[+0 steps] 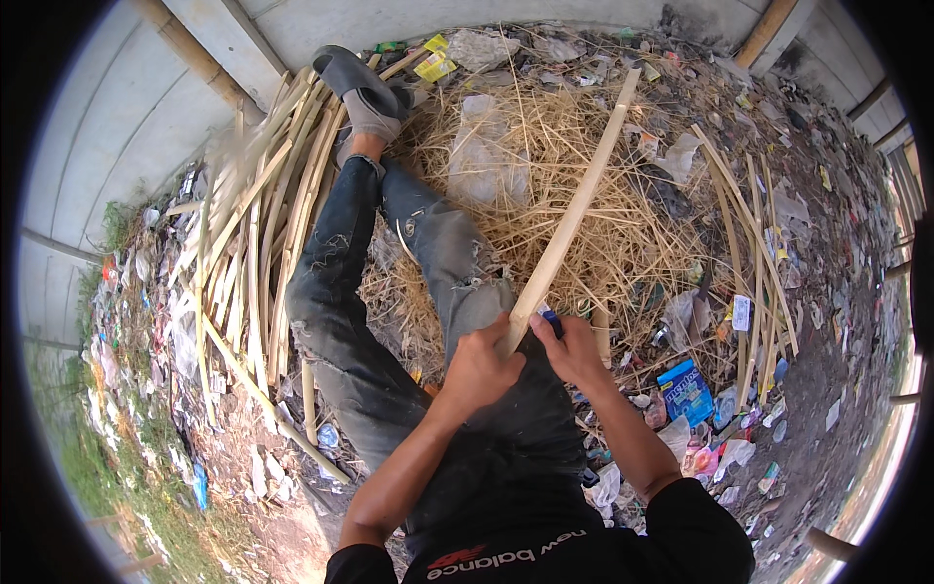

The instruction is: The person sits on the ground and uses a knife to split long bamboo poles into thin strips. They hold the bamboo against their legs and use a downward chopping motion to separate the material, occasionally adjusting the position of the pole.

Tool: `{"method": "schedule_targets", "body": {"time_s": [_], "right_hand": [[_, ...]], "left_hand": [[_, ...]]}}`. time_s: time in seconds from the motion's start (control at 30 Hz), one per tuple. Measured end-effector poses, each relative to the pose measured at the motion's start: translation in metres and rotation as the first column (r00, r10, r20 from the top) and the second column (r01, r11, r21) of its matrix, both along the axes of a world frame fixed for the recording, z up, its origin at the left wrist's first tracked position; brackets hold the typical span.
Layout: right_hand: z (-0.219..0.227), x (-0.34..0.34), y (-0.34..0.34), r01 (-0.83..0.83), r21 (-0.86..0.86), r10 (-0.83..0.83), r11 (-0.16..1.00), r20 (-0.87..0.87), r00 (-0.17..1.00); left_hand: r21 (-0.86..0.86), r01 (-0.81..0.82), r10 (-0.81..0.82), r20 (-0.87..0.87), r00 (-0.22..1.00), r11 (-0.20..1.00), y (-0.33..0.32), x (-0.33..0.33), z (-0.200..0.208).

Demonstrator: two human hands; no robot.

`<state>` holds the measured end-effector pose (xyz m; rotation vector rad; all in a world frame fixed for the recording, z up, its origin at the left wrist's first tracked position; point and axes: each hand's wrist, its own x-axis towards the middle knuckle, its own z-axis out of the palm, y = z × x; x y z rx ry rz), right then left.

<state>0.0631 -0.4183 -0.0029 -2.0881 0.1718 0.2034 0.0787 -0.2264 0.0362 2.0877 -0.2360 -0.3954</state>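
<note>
The person sits on the ground with legs stretched out, and a long pale bamboo strip (569, 219) runs from the lap up and away over a heap of dry shavings (545, 156). The left hand (479, 368) is closed around the near end of the strip, pinning it against the knee of the worn jeans (350, 321). The right hand (574, 348) is closed on a small blue-handled tool (551, 317) – likely a knife, though its blade is hidden – set just beside the strip's edge.

The main risk is the closeness of the two hands: they nearly touch, so if the tool slips or the strip splits suddenly, the edge could run into the left hand's fingers or the thigh beneath. The strip's far end hangs free – a twist there could wrench the near end loose. Raw bamboo edges may also drive splinters into a bare palm. A bundle of split strips (253, 234) lies to the left beside the sandalled foot (365, 92), well clear, and litter such as a blue packet (686, 387) dots the ground to the right
</note>
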Motion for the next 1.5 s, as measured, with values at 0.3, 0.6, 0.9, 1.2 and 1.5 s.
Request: {"method": "schedule_targets", "body": {"time_s": [0.3,0.6,0.9,1.2,1.5], "right_hand": [[-0.043,0.009,0.001,0.047,0.266,0.010,0.963,-0.209,0.978],[-0.026,0.015,-0.009,0.189,0.724,0.351,0.663,-0.524,0.776],[-0.033,0.024,-0.012,-0.040,0.506,0.243,0.861,-0.342,0.907],[-0.034,0.014,0.002,-0.043,0.236,0.084,0.971,-0.166,0.982],[-0.033,0.023,-0.015,0.170,0.770,0.498,0.615,-0.547,0.673]], "left_hand": [[0.090,-0.014,0.010,0.040,0.999,0.996,-0.001,-0.008,-0.005],[-0.135,0.023,-0.044,-0.157,0.987,0.991,0.012,0.004,-0.021],[-0.145,-0.020,-0.014,-0.229,0.973,0.989,0.012,0.010,-0.017],[-0.039,-0.012,0.011,-0.039,0.999,0.999,0.008,0.004,-0.016],[-0.156,0.001,-0.027,-0.165,0.986,0.988,0.014,0.007,-0.017]]}}
